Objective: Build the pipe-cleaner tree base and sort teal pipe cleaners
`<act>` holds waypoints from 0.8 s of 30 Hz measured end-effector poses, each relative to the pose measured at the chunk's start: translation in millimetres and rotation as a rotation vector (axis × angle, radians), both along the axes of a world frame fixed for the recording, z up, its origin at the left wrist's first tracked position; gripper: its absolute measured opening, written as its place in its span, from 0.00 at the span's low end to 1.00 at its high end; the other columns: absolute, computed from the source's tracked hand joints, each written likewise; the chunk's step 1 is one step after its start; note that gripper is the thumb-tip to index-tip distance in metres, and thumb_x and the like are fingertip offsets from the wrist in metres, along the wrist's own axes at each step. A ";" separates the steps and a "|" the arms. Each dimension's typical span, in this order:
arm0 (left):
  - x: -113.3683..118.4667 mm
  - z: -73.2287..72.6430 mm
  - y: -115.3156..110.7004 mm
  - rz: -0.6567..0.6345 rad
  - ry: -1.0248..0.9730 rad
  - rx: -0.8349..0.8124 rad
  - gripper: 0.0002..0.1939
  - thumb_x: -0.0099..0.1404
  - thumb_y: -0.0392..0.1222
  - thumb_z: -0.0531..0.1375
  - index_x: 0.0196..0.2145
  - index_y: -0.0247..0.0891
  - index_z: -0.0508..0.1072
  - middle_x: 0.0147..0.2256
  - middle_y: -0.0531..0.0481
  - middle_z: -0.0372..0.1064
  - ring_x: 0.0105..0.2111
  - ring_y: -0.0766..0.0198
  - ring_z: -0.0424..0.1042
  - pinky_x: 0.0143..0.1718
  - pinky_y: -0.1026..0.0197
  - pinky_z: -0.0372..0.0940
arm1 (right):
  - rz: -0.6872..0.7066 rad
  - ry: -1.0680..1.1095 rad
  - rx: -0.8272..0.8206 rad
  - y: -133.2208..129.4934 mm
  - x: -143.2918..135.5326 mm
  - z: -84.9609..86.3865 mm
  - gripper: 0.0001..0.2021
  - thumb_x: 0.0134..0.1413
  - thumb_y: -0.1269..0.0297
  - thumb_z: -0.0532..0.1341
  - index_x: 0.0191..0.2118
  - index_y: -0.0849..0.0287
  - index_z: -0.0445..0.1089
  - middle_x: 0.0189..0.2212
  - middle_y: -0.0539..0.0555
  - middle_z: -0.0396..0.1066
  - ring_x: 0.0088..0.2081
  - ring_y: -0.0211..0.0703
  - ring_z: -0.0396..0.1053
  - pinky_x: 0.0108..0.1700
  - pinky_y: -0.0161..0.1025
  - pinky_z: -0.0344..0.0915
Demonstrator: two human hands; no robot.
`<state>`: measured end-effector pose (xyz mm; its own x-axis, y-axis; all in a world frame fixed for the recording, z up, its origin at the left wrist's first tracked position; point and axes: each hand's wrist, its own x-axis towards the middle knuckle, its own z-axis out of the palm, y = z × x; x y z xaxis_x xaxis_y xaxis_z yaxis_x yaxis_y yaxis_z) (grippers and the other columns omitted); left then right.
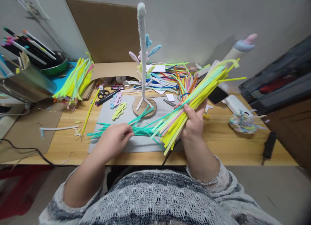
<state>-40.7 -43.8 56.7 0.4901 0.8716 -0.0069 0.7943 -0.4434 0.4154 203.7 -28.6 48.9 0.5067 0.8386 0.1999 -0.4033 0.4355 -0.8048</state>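
Note:
My right hand (194, 121) is wrapped round a thick slanting bundle of yellow, mint and pink pipe cleaners (201, 94), held above the grey mat. A few teal strands run from that bundle down to the left. Low over the mat, my left hand (118, 136) is closed with its fingertips pinched on teal pipe cleaners (143, 131), which lie loosely across the mat. Behind them, a white wrapped stem (142, 50) stands upright on a round wooden base (145, 112). Small pastel petal shapes show beside the stem. Bent yellow-green pieces (119, 111) lie left of the base.
Another pipe cleaner bundle (76, 79) leans at the left, near a metal container (26, 82) and pens. Scissors (104, 94) and a black pen lie behind the mat (167, 147). On the right are a phone (218, 95), a pastel flower piece (244, 123) and a black tool (269, 147).

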 end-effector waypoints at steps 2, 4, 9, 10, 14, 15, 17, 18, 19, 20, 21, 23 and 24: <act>-14.0 -1.8 1.7 0.001 0.089 0.010 0.09 0.63 0.42 0.52 0.30 0.39 0.69 0.29 0.50 0.71 0.29 0.60 0.67 0.31 0.61 0.56 | -0.046 0.006 0.013 3.5 5.5 0.9 0.33 0.44 0.70 0.63 0.56 0.38 0.54 0.31 0.42 0.68 0.28 0.36 0.70 0.39 0.43 0.72; -27.6 -4.0 3.7 0.012 0.159 0.034 0.10 0.63 0.42 0.52 0.29 0.40 0.71 0.29 0.49 0.72 0.29 0.59 0.68 0.32 0.60 0.56 | -0.081 0.028 0.028 7.3 12.1 1.8 0.32 0.44 0.70 0.63 0.55 0.38 0.55 0.30 0.42 0.67 0.29 0.35 0.70 0.39 0.42 0.72; -48.5 -7.8 8.6 0.105 0.265 0.138 0.12 0.62 0.43 0.51 0.28 0.41 0.72 0.29 0.46 0.73 0.31 0.54 0.69 0.34 0.56 0.57 | -0.172 0.170 0.116 15.2 29.4 4.5 0.22 0.43 0.71 0.61 0.45 0.43 0.63 0.28 0.40 0.66 0.29 0.32 0.70 0.41 0.38 0.71; -47.9 -8.4 8.9 0.122 0.277 0.152 0.12 0.62 0.43 0.51 0.28 0.41 0.72 0.30 0.46 0.73 0.32 0.53 0.69 0.35 0.55 0.57 | -0.144 0.223 0.112 15.3 31.4 4.6 0.19 0.43 0.71 0.60 0.43 0.46 0.65 0.28 0.41 0.66 0.30 0.32 0.70 0.42 0.38 0.71; -30.0 -14.3 5.6 0.158 0.231 0.191 0.13 0.64 0.47 0.52 0.39 0.38 0.71 0.39 0.43 0.71 0.40 0.50 0.69 0.40 0.53 0.59 | 0.145 0.406 -0.007 9.3 31.7 1.6 0.12 0.43 0.67 0.55 0.37 0.58 0.68 0.32 0.50 0.70 0.36 0.37 0.71 0.46 0.41 0.70; -23.7 -17.0 4.0 0.150 0.201 0.196 0.15 0.64 0.49 0.53 0.43 0.37 0.69 0.42 0.42 0.70 0.43 0.50 0.68 0.42 0.53 0.59 | 0.217 0.423 -0.030 7.1 30.4 0.2 0.13 0.43 0.66 0.54 0.37 0.58 0.68 0.34 0.51 0.71 0.38 0.39 0.71 0.46 0.43 0.70; -12.7 -23.6 1.1 0.126 0.166 0.202 0.23 0.61 0.52 0.56 0.49 0.36 0.65 0.47 0.40 0.67 0.48 0.49 0.65 0.46 0.51 0.59 | 0.331 0.417 -0.055 3.5 27.3 -2.8 0.16 0.42 0.64 0.52 0.40 0.57 0.68 0.37 0.51 0.72 0.40 0.41 0.70 0.45 0.47 0.70; -8.5 -27.3 0.2 0.114 0.165 0.203 0.24 0.61 0.52 0.58 0.51 0.37 0.64 0.49 0.40 0.66 0.50 0.48 0.64 0.47 0.50 0.58 | 0.378 0.402 -0.069 2.5 25.6 -4.1 0.17 0.42 0.64 0.52 0.41 0.55 0.68 0.39 0.51 0.72 0.40 0.43 0.70 0.44 0.49 0.69; -5.4 -30.9 -0.1 0.105 0.171 0.201 0.24 0.61 0.50 0.58 0.52 0.38 0.63 0.51 0.40 0.65 0.51 0.48 0.63 0.49 0.50 0.57 | 0.418 0.385 -0.086 2.1 23.9 -5.1 0.18 0.41 0.64 0.52 0.41 0.55 0.68 0.39 0.51 0.72 0.40 0.44 0.70 0.43 0.50 0.69; -3.3 -34.3 0.2 0.095 0.178 0.197 0.22 0.61 0.47 0.58 0.52 0.39 0.64 0.51 0.41 0.65 0.51 0.48 0.63 0.49 0.49 0.57 | 0.456 0.372 -0.103 2.3 22.0 -5.8 0.18 0.41 0.64 0.52 0.42 0.54 0.68 0.39 0.52 0.72 0.40 0.45 0.70 0.43 0.52 0.69; -1.8 -37.3 1.3 0.080 0.183 0.191 0.19 0.62 0.44 0.57 0.51 0.41 0.65 0.51 0.42 0.66 0.51 0.49 0.63 0.49 0.49 0.56 | 0.492 0.364 -0.120 2.9 20.1 -6.1 0.19 0.40 0.64 0.52 0.42 0.55 0.68 0.38 0.52 0.72 0.39 0.45 0.70 0.42 0.52 0.69; -0.1 -42.0 5.0 0.020 0.179 0.182 0.15 0.63 0.38 0.55 0.48 0.42 0.68 0.48 0.43 0.68 0.48 0.52 0.66 0.47 0.50 0.57 | 0.549 0.361 -0.136 4.9 16.1 -6.2 0.19 0.40 0.65 0.53 0.42 0.55 0.68 0.35 0.52 0.71 0.36 0.44 0.70 0.41 0.51 0.70; 0.5 -43.5 7.4 -0.016 0.173 0.183 0.13 0.63 0.36 0.54 0.46 0.42 0.69 0.46 0.44 0.69 0.46 0.53 0.67 0.46 0.51 0.58 | 0.579 0.365 -0.137 5.9 14.1 -6.1 0.19 0.40 0.66 0.53 0.42 0.56 0.68 0.34 0.51 0.71 0.35 0.43 0.70 0.42 0.50 0.70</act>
<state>-40.2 -36.5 13.2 0.5087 0.8584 0.0652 0.8391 -0.5114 0.1853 217.8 -22.6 42.8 -0.0147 0.9996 -0.0253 -0.7950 -0.0270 -0.6060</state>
